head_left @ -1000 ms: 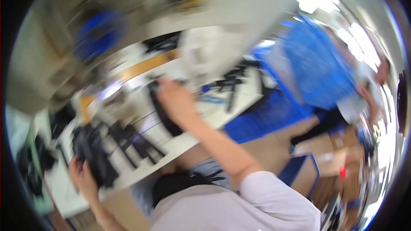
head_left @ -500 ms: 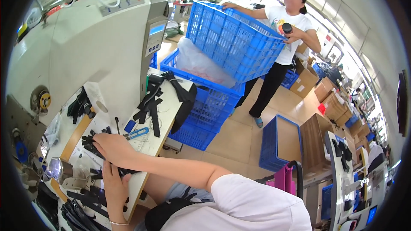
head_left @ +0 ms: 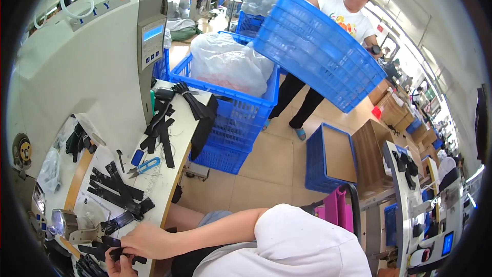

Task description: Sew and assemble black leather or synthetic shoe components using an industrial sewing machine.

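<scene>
At the near edge of the white worktable, my right hand pinches a short black strap. My left hand, partly cut off by the lower edge, has its fingers closed on the same piece. Just beyond them several black straps lie fanned out on the tabletop. Blue-handled thread snips and a small blue oval piece rest past that pile. Left of my hands is the metal sewing head of a large pale machine.
More black straps lie at the table's far end. Beyond it stand stacked blue crates with a filled clear plastic bag on top. A co-worker holds up another blue crate. A cardboard-topped blue crate stands on the floor.
Both my hands have moved toward me, uncovering the fanned straps. The co-worker's crate has swung right, off the bagged stack. My view has shifted slightly.
</scene>
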Available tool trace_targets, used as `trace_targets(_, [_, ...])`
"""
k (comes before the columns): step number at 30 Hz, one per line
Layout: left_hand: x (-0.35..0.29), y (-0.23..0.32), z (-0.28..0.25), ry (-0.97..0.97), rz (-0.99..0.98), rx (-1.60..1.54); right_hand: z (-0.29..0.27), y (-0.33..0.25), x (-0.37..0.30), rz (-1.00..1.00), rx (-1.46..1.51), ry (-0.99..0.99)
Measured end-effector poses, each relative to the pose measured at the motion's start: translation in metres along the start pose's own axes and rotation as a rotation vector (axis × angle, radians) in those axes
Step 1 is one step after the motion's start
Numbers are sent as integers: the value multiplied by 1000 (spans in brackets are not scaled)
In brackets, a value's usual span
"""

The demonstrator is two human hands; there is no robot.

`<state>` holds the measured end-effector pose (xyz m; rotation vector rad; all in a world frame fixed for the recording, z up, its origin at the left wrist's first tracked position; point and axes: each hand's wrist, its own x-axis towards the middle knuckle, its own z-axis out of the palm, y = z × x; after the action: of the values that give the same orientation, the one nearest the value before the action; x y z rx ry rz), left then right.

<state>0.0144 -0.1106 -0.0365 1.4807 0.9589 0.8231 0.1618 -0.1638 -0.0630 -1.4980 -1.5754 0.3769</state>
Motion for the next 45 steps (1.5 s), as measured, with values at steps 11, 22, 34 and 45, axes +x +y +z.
trace_targets(11, [12,-15,-69,-66,267,537,19,-2,-17,-39,-51,-113])
trace_targets(22, [110,-49,-135,126,125,1646,30,-13,-32,-38,172,-243])
trace_targets(34, [62,25,-104,374,377,878,30,-20,-28,-32,205,-241])
trace_targets(45, [-31,43,-63,389,273,365,12,-30,8,-408,165,122])
